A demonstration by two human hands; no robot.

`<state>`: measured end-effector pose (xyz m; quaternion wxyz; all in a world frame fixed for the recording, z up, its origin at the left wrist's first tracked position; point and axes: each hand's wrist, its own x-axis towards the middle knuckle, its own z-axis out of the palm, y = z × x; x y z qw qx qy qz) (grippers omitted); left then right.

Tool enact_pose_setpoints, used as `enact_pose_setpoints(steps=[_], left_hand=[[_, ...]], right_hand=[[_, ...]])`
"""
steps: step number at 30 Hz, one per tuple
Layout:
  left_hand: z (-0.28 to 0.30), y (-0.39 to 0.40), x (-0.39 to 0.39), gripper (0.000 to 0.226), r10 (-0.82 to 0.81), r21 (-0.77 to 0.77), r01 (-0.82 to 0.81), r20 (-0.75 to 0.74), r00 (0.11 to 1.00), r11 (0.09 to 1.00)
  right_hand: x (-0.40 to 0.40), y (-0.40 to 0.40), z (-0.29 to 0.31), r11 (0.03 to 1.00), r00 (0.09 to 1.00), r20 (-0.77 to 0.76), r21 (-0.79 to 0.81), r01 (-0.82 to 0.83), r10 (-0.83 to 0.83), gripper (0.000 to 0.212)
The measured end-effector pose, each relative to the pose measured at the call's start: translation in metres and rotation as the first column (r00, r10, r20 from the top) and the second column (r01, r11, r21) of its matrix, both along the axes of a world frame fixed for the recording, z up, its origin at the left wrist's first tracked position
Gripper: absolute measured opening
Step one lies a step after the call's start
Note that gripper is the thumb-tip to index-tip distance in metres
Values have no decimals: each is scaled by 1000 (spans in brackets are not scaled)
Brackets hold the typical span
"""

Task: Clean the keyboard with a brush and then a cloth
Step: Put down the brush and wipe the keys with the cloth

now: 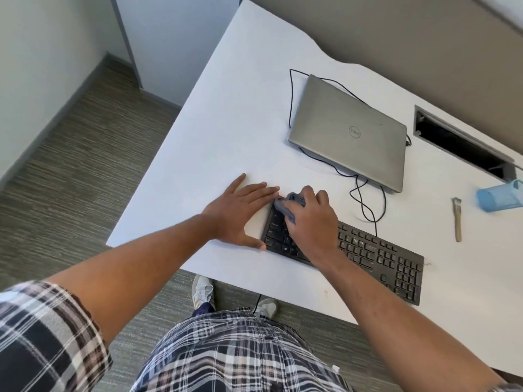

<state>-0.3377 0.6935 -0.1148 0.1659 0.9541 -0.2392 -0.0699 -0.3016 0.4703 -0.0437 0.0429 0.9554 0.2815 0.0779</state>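
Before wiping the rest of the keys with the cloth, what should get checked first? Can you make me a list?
1. Cloth gripped firmly by the right hand: ok.
2. Left hand steadying the keyboard at its left end: ok.
3. Brush set aside on the desk, off the keys: ok.
4. Cable clear of the wiping path: ok, it lies behind the keyboard.
5. Blue cup out of the wiping path: ok, it lies on its side beyond the brush.
6. Crumbs gone from between the keys: cannot tell.
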Motion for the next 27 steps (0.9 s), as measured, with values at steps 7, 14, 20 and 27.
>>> enact_pose_setpoints(steps=[7,14,20,27], left_hand=[[2,1,0,121,-31,4,31,53,998,1000],[2,-1,-1,129,2,38,-4,43,999,999],[6,-2,-3,129,-3,36,2,45,999,999],[5,-3,-3,127,-1,7,1,25,1000,1000]], right_hand=[[13,26,0,1000,999,-40,21,-8,9,12],[7,-5,5,989,987,-88,44,142,-137,21],[1,18,2,997,995,-75,41,63,-60,18],[2,-12,7,989,987,-75,24,143,-141,19]])
